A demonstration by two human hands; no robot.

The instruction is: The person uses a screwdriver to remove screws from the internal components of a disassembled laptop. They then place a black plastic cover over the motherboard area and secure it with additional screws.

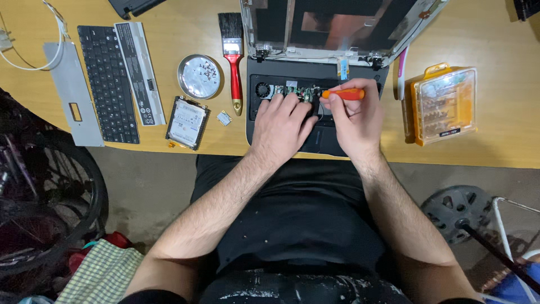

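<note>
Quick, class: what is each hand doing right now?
Left hand: open, fingers resting on the opened laptop.
Right hand: closed around an orange screwdriver.

A light wooden tabletop (495, 141) with a smooth yellowish surface spans the upper part of the view under even indoor light. Below its front edge lies a bare grey-brown concrete floor (146, 186). A black rubber bicycle tyre (93, 191) curves at the left, just above a green-and-white checked cloth (101, 276). A round dark metal weight plate (458, 211) rests at the right.
</note>
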